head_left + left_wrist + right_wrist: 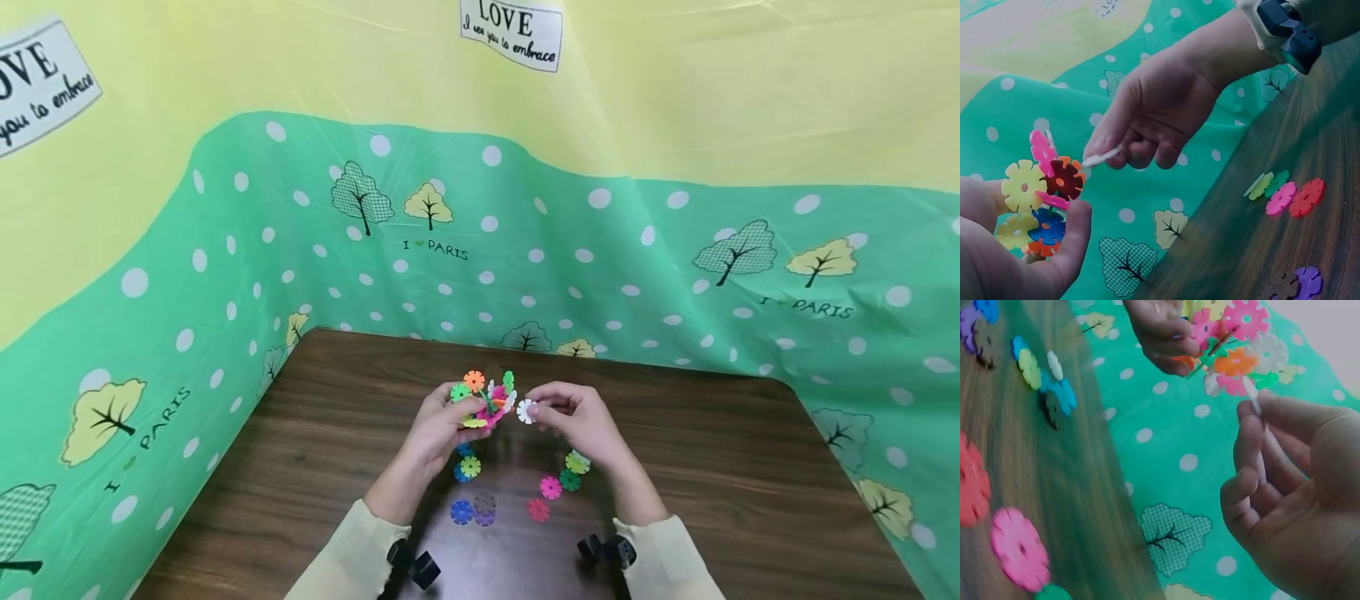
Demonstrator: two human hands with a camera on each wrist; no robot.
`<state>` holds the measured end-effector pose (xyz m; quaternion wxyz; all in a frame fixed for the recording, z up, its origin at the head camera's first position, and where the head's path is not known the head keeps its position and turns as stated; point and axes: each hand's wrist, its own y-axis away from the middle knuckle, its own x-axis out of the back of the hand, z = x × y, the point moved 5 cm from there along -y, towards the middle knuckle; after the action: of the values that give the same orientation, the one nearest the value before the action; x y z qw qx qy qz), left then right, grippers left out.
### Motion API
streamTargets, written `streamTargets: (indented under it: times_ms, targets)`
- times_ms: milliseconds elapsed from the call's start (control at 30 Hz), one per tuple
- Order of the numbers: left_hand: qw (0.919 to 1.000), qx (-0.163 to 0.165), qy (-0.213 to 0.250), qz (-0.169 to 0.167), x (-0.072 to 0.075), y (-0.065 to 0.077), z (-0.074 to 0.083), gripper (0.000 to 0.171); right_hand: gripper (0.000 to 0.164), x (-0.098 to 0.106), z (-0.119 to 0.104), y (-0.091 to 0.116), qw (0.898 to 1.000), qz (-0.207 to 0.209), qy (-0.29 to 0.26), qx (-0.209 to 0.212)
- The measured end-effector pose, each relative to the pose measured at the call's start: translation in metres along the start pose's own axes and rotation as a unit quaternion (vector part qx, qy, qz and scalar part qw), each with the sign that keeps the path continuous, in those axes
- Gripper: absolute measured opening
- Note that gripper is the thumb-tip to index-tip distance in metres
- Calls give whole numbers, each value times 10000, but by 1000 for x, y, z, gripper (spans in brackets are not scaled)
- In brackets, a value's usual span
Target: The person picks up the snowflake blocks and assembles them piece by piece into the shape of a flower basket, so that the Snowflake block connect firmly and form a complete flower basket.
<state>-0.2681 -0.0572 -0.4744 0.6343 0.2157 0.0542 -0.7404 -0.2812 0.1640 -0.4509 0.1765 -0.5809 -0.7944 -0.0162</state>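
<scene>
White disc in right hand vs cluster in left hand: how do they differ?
The white disc is one loose piece; the cluster is many joined discs. The white disc is one colour; the cluster mixes pink, orange, green, yellow and others. The white disc is smaller than the cluster. Shared: notched rims, and both are held in a hand.

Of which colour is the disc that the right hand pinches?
White: the disc in the right hand shows best in the head view.
</scene>
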Motion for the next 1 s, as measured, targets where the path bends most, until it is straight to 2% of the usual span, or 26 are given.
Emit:
streamTargets:
  times_ms: [133, 300, 500, 700, 867, 1000]
  targets:
    - [10000, 23, 12, 25, -2, 0, -1, 48, 18, -5, 5, 5, 9999, 113, -71, -47]
    - [10000, 38, -68, 3, -4, 0, -1, 49, 18, -11, 10, 5, 9998, 57, -181, -71]
    - [9998, 15, -216, -28, -4, 0, -2, 50, 19, -16, 14, 4, 9987, 243, -427, -149]
    - [9991, 15, -425, 23, -4, 0, -5, 52, 18, -23, 16, 4, 9984, 255, -451, -209]
    - [9973, -139, -684, 248, -1, -1, -8, 52, 15, -27, 19, 4, 9985, 285, -322, -354]
    - [9925, -372, -1098, 380, 0, -1, -7, 52, 13, -30, 21, 2, 9973, 365, -389, -505]
